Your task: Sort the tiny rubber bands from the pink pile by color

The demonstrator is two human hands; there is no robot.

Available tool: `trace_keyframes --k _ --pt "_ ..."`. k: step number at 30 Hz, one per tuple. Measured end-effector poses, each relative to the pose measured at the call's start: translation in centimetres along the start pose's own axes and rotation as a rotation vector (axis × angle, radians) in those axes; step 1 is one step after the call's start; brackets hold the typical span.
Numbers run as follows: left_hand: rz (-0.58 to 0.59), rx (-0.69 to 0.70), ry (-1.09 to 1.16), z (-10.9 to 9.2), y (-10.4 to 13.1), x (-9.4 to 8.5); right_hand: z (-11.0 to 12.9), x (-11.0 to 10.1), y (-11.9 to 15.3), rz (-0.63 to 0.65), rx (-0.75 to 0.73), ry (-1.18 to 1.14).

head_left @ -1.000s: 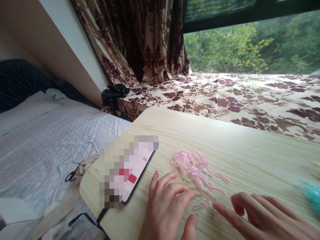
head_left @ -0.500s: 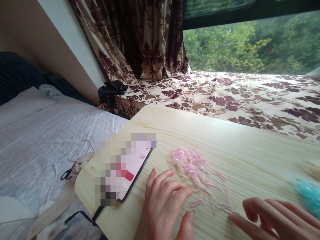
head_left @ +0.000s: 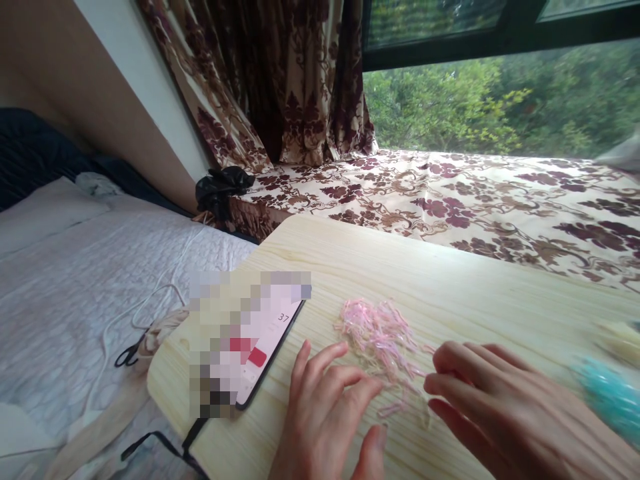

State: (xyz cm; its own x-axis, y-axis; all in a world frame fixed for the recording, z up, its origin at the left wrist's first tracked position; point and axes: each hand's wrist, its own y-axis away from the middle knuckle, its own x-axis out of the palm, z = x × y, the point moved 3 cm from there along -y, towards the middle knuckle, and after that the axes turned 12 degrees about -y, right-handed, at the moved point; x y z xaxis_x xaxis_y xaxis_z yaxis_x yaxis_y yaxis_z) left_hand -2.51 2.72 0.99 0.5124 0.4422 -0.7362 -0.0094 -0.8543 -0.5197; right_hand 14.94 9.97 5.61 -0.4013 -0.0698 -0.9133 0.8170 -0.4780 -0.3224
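A loose pile of pink, lilac and pale yellow plastic strands lies on the wooden table. My left hand rests at the pile's near left edge, fingers spread and slightly bent, holding nothing; its index fingertip is beside the lower strands. At the pile's right end is my right hand, with its fingers curled and drawn together at the strand ends. Whatever lies between those fingertips is too small or hidden to tell.
A phone showing "37" lies left of the pile, partly pixelated. Blurred turquoise strands and a pale yellow bundle lie at the right. Beyond the table are a bed, a floral window seat and curtains.
My right hand has moved left and up to the strands, and its fingers have drawn together. My left hand stays in nearly the same place.
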Motion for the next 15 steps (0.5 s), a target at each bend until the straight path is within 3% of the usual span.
trace_keyframes --k 10,15 --pt "-0.01 -0.01 0.027 0.0 0.0 0.1 1.0 -0.2 -1.4 -0.025 -0.014 0.089" --pt "-0.009 -0.003 0.003 0.0 0.0 -0.1 0.1 0.7 -0.2 -0.029 0.023 0.046"
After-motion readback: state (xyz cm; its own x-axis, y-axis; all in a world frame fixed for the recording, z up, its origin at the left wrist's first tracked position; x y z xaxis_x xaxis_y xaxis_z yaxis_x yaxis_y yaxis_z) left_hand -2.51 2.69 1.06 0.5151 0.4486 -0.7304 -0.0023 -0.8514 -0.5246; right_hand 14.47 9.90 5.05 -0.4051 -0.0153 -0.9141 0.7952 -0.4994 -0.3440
